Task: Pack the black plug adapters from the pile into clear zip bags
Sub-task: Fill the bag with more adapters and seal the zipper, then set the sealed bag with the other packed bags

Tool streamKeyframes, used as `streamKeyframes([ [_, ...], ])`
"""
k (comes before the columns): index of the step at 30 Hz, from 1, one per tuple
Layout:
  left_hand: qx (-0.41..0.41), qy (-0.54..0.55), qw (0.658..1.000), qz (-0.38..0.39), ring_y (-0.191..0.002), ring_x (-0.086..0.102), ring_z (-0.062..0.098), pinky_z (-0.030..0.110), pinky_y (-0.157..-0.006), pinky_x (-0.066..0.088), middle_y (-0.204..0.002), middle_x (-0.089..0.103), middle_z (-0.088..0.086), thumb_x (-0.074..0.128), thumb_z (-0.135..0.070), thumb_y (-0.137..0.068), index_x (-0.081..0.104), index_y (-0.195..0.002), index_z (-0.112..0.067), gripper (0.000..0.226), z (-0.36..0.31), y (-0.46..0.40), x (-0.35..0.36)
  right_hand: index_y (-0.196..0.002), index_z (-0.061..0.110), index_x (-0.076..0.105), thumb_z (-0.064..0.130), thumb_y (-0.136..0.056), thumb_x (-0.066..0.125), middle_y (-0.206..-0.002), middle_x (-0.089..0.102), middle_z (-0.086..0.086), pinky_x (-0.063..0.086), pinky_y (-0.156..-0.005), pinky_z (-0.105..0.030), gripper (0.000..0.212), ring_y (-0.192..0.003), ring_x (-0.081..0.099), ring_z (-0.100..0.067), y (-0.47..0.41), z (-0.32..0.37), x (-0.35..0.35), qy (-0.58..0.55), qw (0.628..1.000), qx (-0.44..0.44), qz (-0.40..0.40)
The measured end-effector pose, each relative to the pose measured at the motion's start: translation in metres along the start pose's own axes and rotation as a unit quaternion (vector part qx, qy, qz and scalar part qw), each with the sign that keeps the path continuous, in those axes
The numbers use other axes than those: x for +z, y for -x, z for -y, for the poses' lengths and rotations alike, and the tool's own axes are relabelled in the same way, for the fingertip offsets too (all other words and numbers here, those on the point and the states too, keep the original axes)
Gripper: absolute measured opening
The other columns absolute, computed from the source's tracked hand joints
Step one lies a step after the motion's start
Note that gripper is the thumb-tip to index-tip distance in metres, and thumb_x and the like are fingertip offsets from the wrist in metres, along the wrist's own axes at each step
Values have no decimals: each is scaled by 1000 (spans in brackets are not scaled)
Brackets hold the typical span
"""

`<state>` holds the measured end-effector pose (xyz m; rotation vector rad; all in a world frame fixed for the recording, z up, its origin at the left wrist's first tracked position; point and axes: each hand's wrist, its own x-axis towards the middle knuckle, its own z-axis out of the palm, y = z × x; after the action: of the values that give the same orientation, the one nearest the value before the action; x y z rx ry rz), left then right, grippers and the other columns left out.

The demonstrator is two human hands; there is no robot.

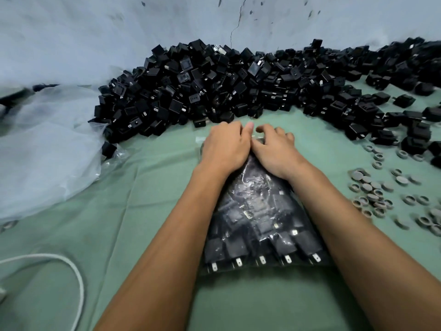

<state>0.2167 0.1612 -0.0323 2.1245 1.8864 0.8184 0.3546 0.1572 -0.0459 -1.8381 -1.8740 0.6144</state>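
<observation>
Both hands' grip (225, 145) (274, 149) pinched on the filled zip bag (257, 225), adapter pile (214, 87) just beyond, grey caps (372, 189) rightward.

Head view: two bare forearms enter from the bottom edge, no sleeves anywhere along what's in frame. Left hand (224, 145) and right hand (274, 149) both ungloved. No watch, bracelet or band on either wrist. No rings on the fingers that show. Nails short, unpainted, thumbnail of the left clearly visible. No tape, markings or tattoos on either arm.
</observation>
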Motion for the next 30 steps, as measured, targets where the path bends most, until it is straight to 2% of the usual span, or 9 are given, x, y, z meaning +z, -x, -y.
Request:
streamKeyframes([
  [5, -32, 20, 997, -70, -108, 55, 27, 39, -91, 44, -112, 59, 6, 52, -43, -102, 64, -104, -16, 30, -6, 17, -14, -148, 8, 39, 76, -94, 42, -147, 39, -21, 36, -112, -49, 86, -137, 38, -40, 13, -3, -7, 6, 994, 63, -92],
  [9, -145, 23, 986, -73, -116, 49, 31, 37, -93, 40, -124, 50, 11, 56, -43, -100, 55, -120, -13, 35, 3, 50, -28, -84, 8, 68, 92, -82, 15, -92, 68, -14, 48, -72, -34, 100, -85, 66, -29, 47, -19, -27, 99, 994, 49, 13],
  [11, -210, 25, 977, -28, -117, 54, 36, 41, -89, 42, -128, 54, 16, 55, -48, -99, 48, -128, -10, 48, 9, 67, -34, -72, 12, 66, 94, -73, 9, -78, 66, -8, 48, -73, -32, 100, -74, 65, -23, 66, -20, -36, 97, 992, 36, 73],
  [14, -253, 54, 965, 33, -115, 60, 36, 36, -81, 39, -128, 62, 14, 56, -54, -96, 46, -133, -6, 61, 12, 89, -39, -83, 15, 68, 96, -73, 24, -85, 70, -5, 55, -87, -39, 93, -82, 68, -23, 84, -12, -38, 42, 992, 44, 111],
  [18, -316, 208, 926, 3, -105, 60, 28, 35, -84, 47, -123, 63, 8, 66, -55, -88, 50, -129, -10, 63, 13, 110, -50, -112, 14, 49, 79, -68, 75, -99, 68, -5, 58, -64, -37, 84, -83, 72, -22, 107, 16, -36, -134, 982, 97, 91],
  [20, -333, 269, 904, -24, -101, 61, 25, 39, -87, 52, -115, 63, 4, 68, -53, -84, 53, -121, -13, 57, 12, 118, -57, -107, 17, 47, 62, -69, 86, -97, 68, -5, 53, -55, -32, 70, -77, 71, -18, 116, 33, -34, -150, 984, 72, 68],
  [22, -334, 287, 896, -56, -94, 61, 20, 36, -80, 51, -106, 62, -1, 69, -52, -84, 53, -114, -16, 50, 17, 123, -73, -105, 18, 54, 44, -71, 91, -95, 72, -7, 56, -56, -33, 57, -72, 73, -21, 118, 52, -27, -200, 978, 39, 40],
  [25, -305, 254, 910, -116, -94, 61, 20, 36, -81, 50, -103, 63, -2, 70, -47, -86, 51, -105, -22, 37, 28, 124, -119, -123, 12, 58, 33, -65, 93, -101, 74, -11, 62, -55, -34, 71, -70, 77, -23, 121, 93, -19, -341, 939, 26, 42],
  [30, -299, 93, 930, -190, -108, 61, 35, 38, -75, 43, -122, 63, 13, 59, -40, -91, 45, -129, -12, 49, 60, 131, -223, -116, 5, 66, 33, -63, 88, -89, 80, -9, 60, -54, -30, 64, -71, 78, -21, 123, 191, 18, -522, 849, -42, 77],
])
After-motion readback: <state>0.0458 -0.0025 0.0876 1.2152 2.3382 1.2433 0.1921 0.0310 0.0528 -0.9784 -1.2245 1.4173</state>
